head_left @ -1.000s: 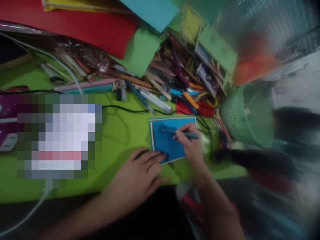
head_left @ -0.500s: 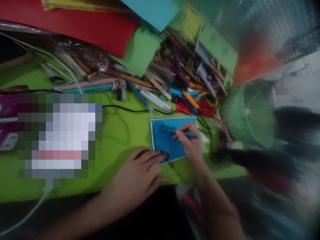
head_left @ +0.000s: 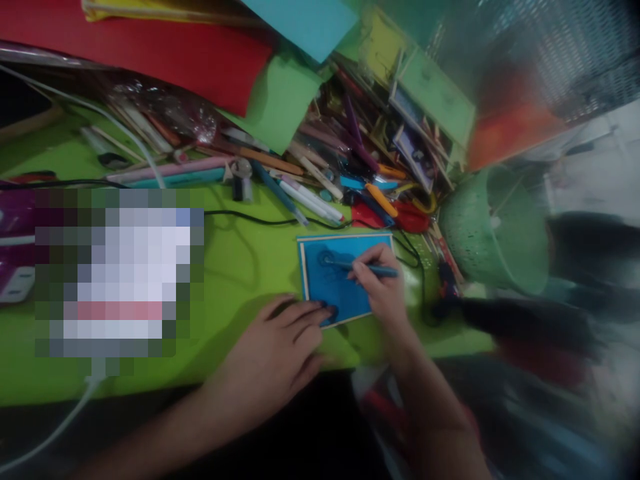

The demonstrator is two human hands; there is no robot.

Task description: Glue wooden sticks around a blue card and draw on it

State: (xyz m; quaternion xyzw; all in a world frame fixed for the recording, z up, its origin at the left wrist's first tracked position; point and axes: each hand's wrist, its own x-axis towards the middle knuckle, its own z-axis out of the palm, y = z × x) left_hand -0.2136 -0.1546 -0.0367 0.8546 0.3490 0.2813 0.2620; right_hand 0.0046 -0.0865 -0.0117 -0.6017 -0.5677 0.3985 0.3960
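A blue card edged with thin wooden sticks lies on the green tabletop. Faint dark lines and a small round drawing show on its upper left part. My right hand grips a dark blue pen in a writing hold, its tip pointing left over the card near the drawing. My left hand rests flat, fingers stretched out, with the fingertips on the card's lower left edge.
Pens, markers and sticks lie piled behind the card, with orange-handled cutters among them. A green basket stands right. Red paper is at the back. A black cable crosses the table; a blurred-out device sits left.
The pen tip has shifted slightly down and right over the card, and more dark lines show below the round drawing. My left hand has stayed in place.
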